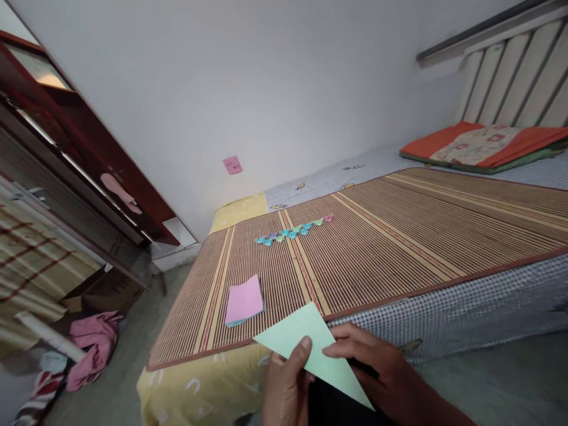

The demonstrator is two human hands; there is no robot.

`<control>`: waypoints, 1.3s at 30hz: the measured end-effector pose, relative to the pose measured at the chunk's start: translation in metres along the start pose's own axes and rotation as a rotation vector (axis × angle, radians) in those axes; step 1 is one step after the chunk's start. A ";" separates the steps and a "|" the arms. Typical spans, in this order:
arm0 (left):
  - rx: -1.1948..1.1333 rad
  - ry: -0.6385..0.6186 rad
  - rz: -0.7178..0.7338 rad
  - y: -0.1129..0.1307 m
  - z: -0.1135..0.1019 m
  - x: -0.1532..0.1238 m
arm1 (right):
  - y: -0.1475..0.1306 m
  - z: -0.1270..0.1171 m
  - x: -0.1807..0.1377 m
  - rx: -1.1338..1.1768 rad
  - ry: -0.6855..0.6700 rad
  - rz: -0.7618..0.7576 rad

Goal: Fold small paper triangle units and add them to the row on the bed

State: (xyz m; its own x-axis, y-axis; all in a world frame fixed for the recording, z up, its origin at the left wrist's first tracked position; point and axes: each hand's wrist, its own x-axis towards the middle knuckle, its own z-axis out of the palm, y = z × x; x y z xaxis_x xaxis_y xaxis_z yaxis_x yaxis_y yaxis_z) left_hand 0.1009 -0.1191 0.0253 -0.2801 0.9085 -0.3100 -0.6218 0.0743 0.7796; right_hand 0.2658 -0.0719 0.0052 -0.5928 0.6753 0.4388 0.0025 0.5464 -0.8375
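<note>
— Paper first: what do the hands hold?

— Both hands hold one light green paper [310, 349], folded into a triangle. It is at the near edge of the bed, low in the middle of the view, with its far tip over the edge of the striped mat [377, 248].

— How do the fingers stand?

— The left hand [286, 384] grasps the paper from below, the thumb pressed flat on its upper face. The right hand [381, 370] grasps it too, the fingers bent and lying on the right side of the triangle. The two hands are just beside each other.

— What lies on the mat?

— A small stack of paper sheets [244, 300], pink on top, lies near the left part of the mat, just far and left of the green paper. Farther away, a row of small folded pieces [290, 231], blue, green and pink, lies in a line.

— And around the bed?

— A pillow [483, 145], orange with a patterned middle, is at the far right. A pink note [232, 164] sticks on the white wall. A dark wooden cabinet [80, 160] stands at left, and pink cloth [93, 349] lies on the floor below it.
</note>
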 end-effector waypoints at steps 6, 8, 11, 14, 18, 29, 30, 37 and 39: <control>0.165 0.065 0.123 -0.009 -0.020 0.004 | -0.003 0.010 0.003 0.000 0.118 -0.026; 0.236 0.074 0.162 -0.011 -0.026 0.004 | -0.006 0.014 0.004 -0.005 0.161 -0.006; 0.300 0.082 0.202 -0.013 -0.030 0.004 | -0.010 0.019 0.005 0.021 0.179 0.054; 0.316 0.100 0.210 -0.014 -0.029 0.003 | -0.012 0.023 0.007 0.086 0.188 0.105; 0.332 0.081 0.211 -0.013 -0.025 -0.001 | -0.011 0.027 0.009 0.144 0.221 0.176; 0.363 0.127 0.167 -0.016 -0.023 -0.007 | -0.014 0.028 0.013 0.169 0.263 0.292; 0.364 0.132 0.161 -0.018 -0.023 -0.006 | -0.014 0.028 0.013 0.170 0.265 0.300; 0.346 0.144 0.144 -0.021 -0.022 -0.005 | -0.017 0.027 0.011 0.241 0.256 0.304; 0.356 0.133 0.161 -0.019 -0.020 -0.006 | -0.017 0.025 0.012 0.227 0.292 0.264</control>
State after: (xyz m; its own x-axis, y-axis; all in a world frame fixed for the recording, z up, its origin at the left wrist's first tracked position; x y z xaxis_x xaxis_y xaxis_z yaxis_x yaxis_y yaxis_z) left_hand 0.0997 -0.1339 0.0009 -0.4594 0.8610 -0.2184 -0.2775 0.0945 0.9561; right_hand 0.2381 -0.0859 0.0168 -0.3432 0.9064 0.2464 -0.0732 0.2357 -0.9691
